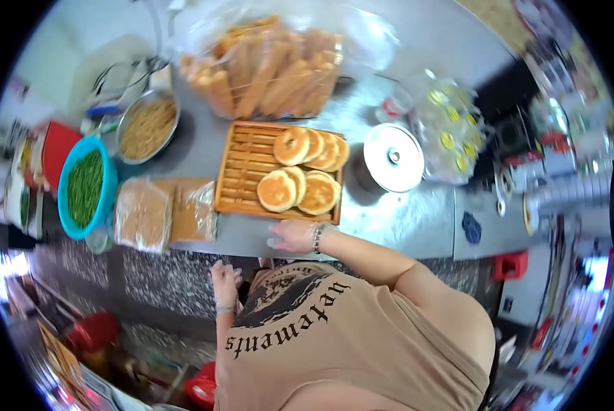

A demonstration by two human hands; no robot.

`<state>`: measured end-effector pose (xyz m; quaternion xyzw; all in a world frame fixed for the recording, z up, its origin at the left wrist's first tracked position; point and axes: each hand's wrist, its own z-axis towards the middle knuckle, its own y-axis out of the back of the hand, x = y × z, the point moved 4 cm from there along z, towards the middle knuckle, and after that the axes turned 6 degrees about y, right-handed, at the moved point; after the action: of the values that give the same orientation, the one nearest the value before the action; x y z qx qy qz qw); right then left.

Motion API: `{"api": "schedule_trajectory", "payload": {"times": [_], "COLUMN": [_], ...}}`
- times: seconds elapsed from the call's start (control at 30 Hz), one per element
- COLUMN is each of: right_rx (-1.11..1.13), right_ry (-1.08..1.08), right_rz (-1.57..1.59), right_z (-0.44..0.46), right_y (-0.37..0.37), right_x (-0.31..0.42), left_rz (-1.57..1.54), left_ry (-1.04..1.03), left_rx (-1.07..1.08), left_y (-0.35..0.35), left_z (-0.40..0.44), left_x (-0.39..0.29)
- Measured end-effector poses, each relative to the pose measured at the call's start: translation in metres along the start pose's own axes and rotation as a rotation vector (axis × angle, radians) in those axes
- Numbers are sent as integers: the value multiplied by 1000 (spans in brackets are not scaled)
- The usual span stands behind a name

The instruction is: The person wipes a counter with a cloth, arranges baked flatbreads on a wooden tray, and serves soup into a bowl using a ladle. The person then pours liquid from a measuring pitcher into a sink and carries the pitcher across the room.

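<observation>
My right hand (295, 236), in a clear thin glove and with a beaded bracelet at the wrist, is low over the counter's front edge, fingers spread and holding nothing visible. Just beyond it is a slatted wooden tray (242, 171) bearing several round browned flatbreads (277, 190) in two overlapping rows. My left hand (225, 282), also in a clear glove, hangs in front of the counter, below the wrapped stack, with its fingers loosely bent and apart and nothing visible in it. Two plastic-wrapped stacks of flat tan sheets (142, 214) lie left of the tray.
Behind the tray stands a bag of fried dough sticks (273, 72). A lidded metal pot (393, 159) and bagged yellow-capped bottles (447, 130) are at the right. A turquoise basin of chopped greens (86, 188) and a metal bowl of shredded food (148, 128) sit left.
</observation>
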<state>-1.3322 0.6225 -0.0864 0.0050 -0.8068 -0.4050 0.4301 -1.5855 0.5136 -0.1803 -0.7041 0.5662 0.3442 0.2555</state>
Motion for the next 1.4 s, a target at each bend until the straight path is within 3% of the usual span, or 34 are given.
{"api": "schedule_trajectory", "payload": {"times": [0.1,0.2,0.27,0.33,0.4,0.47,0.53,0.6,0.73,0.8,0.87,0.93,1.0,1.07,1.1,1.23,1.3,1.33,1.4], "right_rx": [-17,-149,-498,-717,-927,-1021,-1049,-1122,-1169,-1196,-955,-1008,-834,-832,-840,-887,-655,-648,-865], "right_ry": [-72,-129,-162,-222,-285,-284,-468,-494,-612,-661,-801,-794,-670,-622,-591,-821,-864,-864,-954], "right_rz": [108,190,126,-3,63,-202,-305,-525,-465,-427,-383,-427,-462,-417,-380,-357,-488,-483,-504], "right_z": [-24,-38,-48,-60,-69,-79,-84,-76,-34,-4,32,42,56,58,49,-49,-75,-79,-102], "right_y": [31,50,90,134,181,248,325,396,500,518,504,504,516,524,527,556,576,570,561], "right_x": [-3,-35,-46,-55,-82,-123,-137,-181,-249,-267,-280,-258,-254,-280,-295,-362,-421,-416,-389], "left_rz": [69,166,184,210,191,155,132,-18,-8,13,99,115,67,142,219,171,154,138,164], "left_ry": [27,-72,-107,-223,-224,-190,-184,-170,-173,-193,-223,-193,-180,-166,-155,-305,-285,-273,-267], "left_rx": [48,100,116,149,172,154,137,121,154,175,182,170,205,192,200,176,158,147,179], "left_y": [-20,-34,-45,-49,-49,-50,-51,-57,-91,-113,-135,-142,-150,-160,-165,-175,-178,-180,-194], "left_z": [0,17,21,35,53,65,82,96,97,86,72,69,72,72,74,84,93,97,101], "left_x": [-28,-48,-73,-102,-122,-143,-152,-159,-157,-156,-155,-149,-145,-161,-171,-203,-199,-198,-203]}}
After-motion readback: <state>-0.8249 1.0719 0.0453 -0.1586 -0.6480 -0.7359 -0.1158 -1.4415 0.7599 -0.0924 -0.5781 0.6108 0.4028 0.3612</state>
